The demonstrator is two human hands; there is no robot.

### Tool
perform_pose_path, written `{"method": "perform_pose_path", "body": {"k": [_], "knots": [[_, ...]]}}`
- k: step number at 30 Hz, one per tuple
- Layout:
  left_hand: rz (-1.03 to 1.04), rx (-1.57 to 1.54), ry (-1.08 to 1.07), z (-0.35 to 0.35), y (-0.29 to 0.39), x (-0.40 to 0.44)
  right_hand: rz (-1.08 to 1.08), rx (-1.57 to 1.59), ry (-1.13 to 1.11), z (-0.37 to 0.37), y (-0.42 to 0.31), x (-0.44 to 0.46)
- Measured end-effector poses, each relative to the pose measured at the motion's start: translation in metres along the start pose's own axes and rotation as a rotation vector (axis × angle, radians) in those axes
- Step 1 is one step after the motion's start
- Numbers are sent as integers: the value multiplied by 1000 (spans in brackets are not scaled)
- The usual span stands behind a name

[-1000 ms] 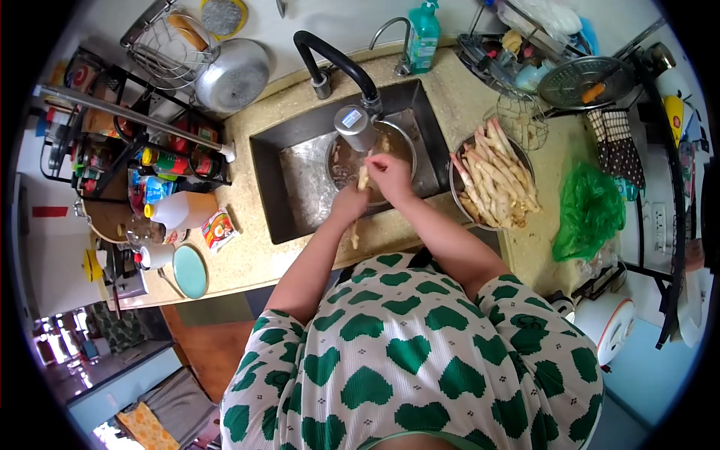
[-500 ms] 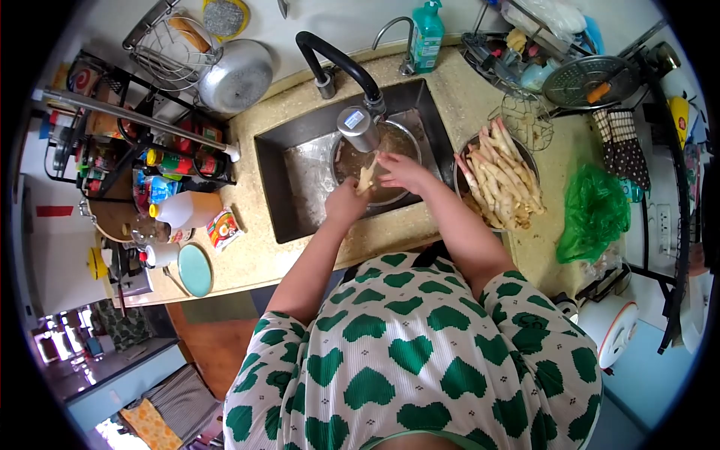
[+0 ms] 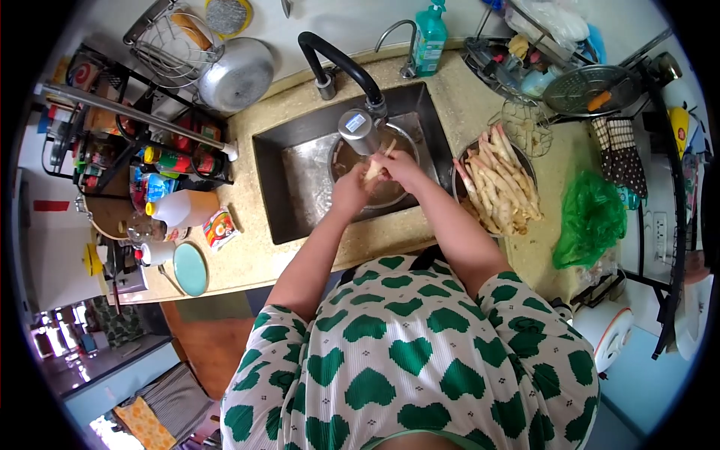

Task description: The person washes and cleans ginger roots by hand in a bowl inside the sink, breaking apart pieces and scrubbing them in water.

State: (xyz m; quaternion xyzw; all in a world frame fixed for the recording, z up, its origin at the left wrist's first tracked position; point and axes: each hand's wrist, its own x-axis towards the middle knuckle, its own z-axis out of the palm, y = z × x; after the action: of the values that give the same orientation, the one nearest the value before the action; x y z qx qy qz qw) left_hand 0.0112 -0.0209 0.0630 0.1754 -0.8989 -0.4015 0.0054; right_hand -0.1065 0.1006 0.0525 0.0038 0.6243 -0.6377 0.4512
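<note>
Over a round metal basin (image 3: 412, 189) in the sink, my left hand (image 3: 349, 190) is closed around a pale chicken foot (image 3: 372, 171). My right hand (image 3: 402, 168) meets it from the other side, its fingers bent onto the same chicken foot. Part of the foot sticks out above the fingers; the rest is covered by both hands. The basin holds murky, brownish water. Just above my hands hangs the silver cylinder (image 3: 358, 132) at the end of the black faucet (image 3: 339, 60). To the right, a bowl is heaped with chicken feet (image 3: 496, 184).
The dark sink (image 3: 264, 180) surrounds the basin. On the right lie a green plastic bag (image 3: 591, 221) and a wire rack (image 3: 529, 129). A teal soap bottle (image 3: 430, 41) stands behind. Leftward are a jug (image 3: 187, 208), a snack packet (image 3: 219, 228) and a teal plate (image 3: 190, 268).
My right hand has moved in from beside the chicken foot, and its outstretched fingers have closed on it. My left hand has shifted slightly right, still holding the foot.
</note>
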Motion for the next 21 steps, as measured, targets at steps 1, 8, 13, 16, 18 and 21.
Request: {"method": "perform_pose_path", "body": {"k": [1, 8, 13, 16, 18, 21], "knots": [[16, -24, -17, 3, -10, 5, -47, -40, -22, -6, 2, 5], [-214, -781, -348, -21, -6, 35, -265, 253, 190, -39, -10, 11], [-160, -570, -317, 10, -6, 48, -163, 241, 137, -40, -10, -1], [-261, -272, -174, 7, 14, 45, -141, 156, 106, -47, -10, -1], [-255, 16, -69, 6, 22, 47, -179, 109, 145, -45, -8, -1], [-160, -109, -63, 34, -18, 59, -198, 99, 180, -46, -9, -3]]}}
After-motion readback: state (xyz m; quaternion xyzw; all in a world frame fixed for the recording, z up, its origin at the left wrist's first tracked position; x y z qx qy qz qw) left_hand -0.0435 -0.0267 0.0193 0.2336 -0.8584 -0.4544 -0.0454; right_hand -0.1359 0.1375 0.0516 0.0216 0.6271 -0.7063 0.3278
